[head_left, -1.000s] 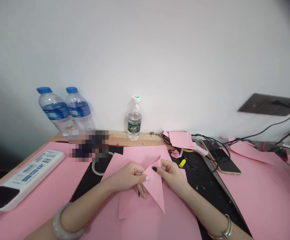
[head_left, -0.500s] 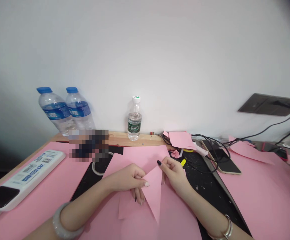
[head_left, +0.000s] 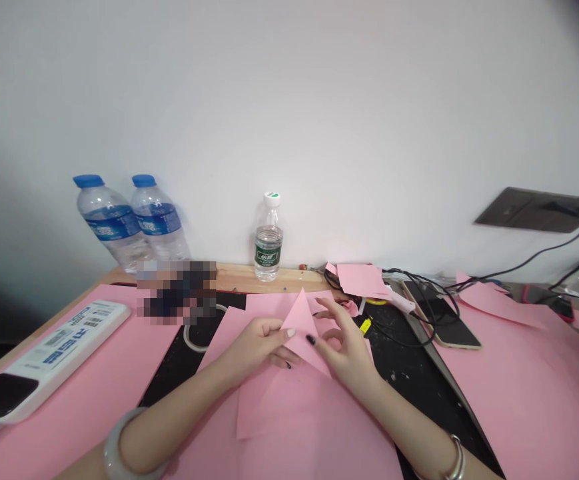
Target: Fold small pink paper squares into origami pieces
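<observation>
pinching the folded pink paper [head_left: 300, 323] between thumb and fingers, the person's left hand [head_left: 262, 345] grips it at its nine o'clock side, one point of the paper towards twelve. the right hand [head_left: 346, 343] is loosely open at the three o'clock side, fingers spread and curved, thumb tip over the paper's face; whether it presses there, one cannot tell. the paper is mid-table, above larger pink sheets [head_left: 319, 433]. from it, a small bottle [head_left: 268, 250] stands at eleven o'clock, two blue-capped bottles [head_left: 112, 223] lean on the wall [head_left: 319, 120] at ten, a white device [head_left: 64, 357] lies at nine and a phone [head_left: 442, 315] near three
</observation>
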`<control>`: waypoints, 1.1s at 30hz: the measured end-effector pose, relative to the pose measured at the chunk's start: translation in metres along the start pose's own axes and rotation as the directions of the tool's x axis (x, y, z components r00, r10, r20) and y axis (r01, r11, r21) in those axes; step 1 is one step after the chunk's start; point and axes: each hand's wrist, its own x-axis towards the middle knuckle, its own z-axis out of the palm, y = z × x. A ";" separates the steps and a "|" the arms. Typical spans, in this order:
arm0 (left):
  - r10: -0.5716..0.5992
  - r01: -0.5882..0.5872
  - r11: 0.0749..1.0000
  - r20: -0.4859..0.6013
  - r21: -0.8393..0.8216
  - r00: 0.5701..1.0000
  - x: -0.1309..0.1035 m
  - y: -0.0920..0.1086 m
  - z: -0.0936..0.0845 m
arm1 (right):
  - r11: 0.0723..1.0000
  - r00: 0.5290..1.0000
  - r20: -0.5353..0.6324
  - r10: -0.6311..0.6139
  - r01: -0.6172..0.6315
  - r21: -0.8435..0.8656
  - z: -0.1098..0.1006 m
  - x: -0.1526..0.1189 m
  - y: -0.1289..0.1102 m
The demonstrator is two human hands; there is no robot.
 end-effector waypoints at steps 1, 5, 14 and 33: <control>0.021 -0.021 0.999 -0.016 -0.031 1.000 0.000 0.000 0.000 | 0.997 0.997 0.056 -0.050 0.053 -0.047 0.001 -0.001 0.001; 0.061 -0.063 0.993 -0.020 -0.098 0.998 0.001 -0.002 0.000 | 0.970 0.968 0.207 -0.141 0.176 -0.165 0.003 -0.002 0.002; 0.064 -0.065 0.996 -0.015 -0.057 0.998 0.001 -0.004 -0.002 | 0.994 0.980 0.196 -0.033 0.053 -0.096 -0.002 -0.001 -0.003; 0.125 -0.126 0.991 -0.037 -0.035 0.991 0.002 0.001 -0.003 | 0.793 0.928 0.186 0.322 -0.372 0.483 0.001 0.007 0.001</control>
